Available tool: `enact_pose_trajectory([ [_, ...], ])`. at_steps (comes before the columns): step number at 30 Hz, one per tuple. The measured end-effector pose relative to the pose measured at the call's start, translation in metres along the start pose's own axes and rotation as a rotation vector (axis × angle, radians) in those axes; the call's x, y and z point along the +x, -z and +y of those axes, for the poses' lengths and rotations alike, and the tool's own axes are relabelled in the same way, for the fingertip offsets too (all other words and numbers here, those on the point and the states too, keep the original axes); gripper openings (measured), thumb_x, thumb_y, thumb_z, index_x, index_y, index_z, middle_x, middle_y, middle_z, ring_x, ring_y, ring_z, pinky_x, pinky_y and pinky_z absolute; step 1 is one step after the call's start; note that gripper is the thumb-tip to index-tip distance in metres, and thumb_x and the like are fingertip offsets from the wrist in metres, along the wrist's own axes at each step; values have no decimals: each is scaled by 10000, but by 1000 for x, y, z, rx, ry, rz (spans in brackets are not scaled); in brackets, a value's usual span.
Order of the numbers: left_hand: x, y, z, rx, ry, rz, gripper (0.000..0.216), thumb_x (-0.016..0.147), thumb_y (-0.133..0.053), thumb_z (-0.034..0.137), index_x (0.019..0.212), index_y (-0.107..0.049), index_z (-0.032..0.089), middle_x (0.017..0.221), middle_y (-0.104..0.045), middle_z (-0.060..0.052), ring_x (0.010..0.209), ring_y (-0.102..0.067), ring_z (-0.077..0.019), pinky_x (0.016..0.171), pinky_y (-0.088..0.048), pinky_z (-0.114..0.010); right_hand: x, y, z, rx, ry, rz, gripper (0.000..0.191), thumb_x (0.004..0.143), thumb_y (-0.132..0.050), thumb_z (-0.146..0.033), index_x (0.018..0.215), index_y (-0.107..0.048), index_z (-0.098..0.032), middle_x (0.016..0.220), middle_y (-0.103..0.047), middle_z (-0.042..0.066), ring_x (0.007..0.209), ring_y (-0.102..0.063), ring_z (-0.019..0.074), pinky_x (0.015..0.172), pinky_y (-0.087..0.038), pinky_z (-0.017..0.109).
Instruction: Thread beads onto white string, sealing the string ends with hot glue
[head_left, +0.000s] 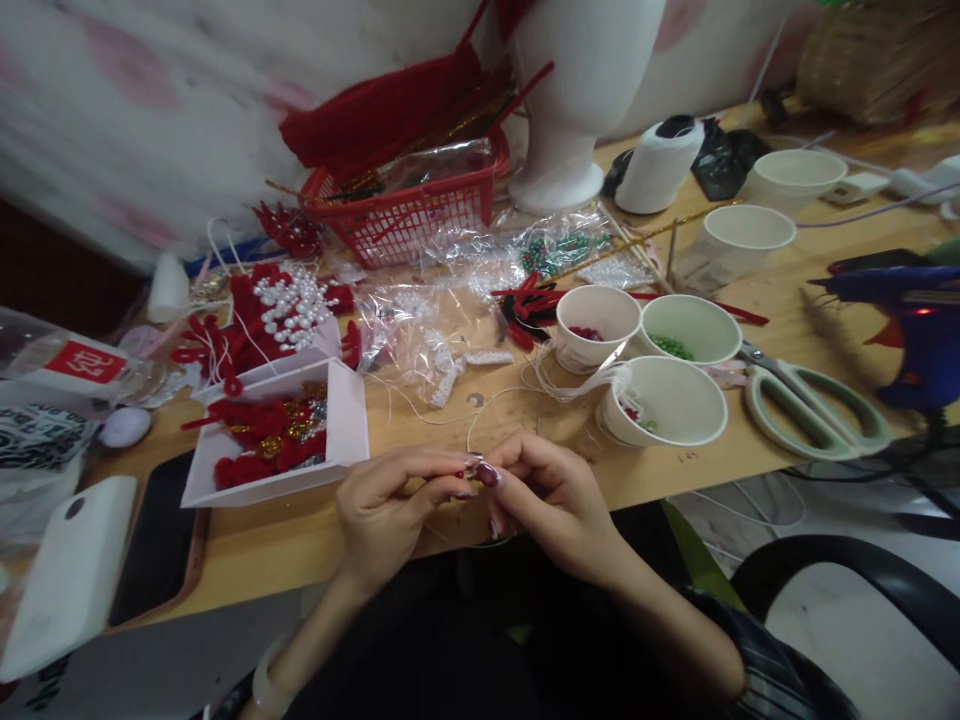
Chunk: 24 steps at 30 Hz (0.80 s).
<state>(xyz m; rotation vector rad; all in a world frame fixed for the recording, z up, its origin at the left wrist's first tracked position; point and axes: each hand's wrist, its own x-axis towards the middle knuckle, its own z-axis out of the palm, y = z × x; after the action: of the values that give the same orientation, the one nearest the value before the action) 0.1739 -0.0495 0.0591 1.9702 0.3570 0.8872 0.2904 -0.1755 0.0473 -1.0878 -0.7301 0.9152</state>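
My left hand (386, 510) and my right hand (551, 500) meet at the near edge of the wooden table (525, 420), fingertips pinched together. Between them is a tiny red bead (459, 474) on a thin white thread (480, 415) that loops up toward the paper cups. Both hands are closed in a pinch. The nearest paper cup (664, 402) holds a few beads. Behind it stand a cup with red beads (596, 325) and a cup with green beads (690, 330).
A white tray of red ornaments (281, 432) lies left of my hands, a pearl-and-red piece (281, 310) behind it. A red basket (409, 205), plastic bags (442, 320), scissors (814, 400), a blue glue gun (911, 320), a thread spool (660, 165) and a white box (71, 570) surround the spot.
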Motion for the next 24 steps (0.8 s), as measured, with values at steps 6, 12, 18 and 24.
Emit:
enact_pose_trajectory([
  [6,5,-2,-2,-133,-34,2,75,747,-813,223,796,-758,208,736,-765,-4,687,-717,-149,640,-577,-232,0,1,0,23,-24,-27,190,945,-589,-321,842,-605,-163,571,-612,-29,483,-549,74,480,-422,179],
  [12,3,-4,-9,-407,129,-65,56,779,-789,251,833,-781,244,799,-720,-17,705,-681,-128,616,-569,-210,1,1,-2,141,-21,-59,200,932,-624,-336,838,-638,-160,540,-590,-45,460,-517,51,479,-403,158],
  [18,2,-16,-9,-728,346,-69,71,736,-825,293,798,-792,280,850,-665,35,532,-586,-16,511,-531,-116,1,-1,1,161,72,-7,135,927,-630,-276,849,-649,-167,560,-611,-39,470,-544,55,478,-425,152],
  [24,5,-21,-5,-742,379,-84,78,726,-830,302,780,-792,261,838,-652,29,499,-606,-37,459,-548,-153,0,-2,2,128,166,73,85,918,-603,-183,839,-632,-172,584,-633,-32,492,-574,67,480,-443,158],
])
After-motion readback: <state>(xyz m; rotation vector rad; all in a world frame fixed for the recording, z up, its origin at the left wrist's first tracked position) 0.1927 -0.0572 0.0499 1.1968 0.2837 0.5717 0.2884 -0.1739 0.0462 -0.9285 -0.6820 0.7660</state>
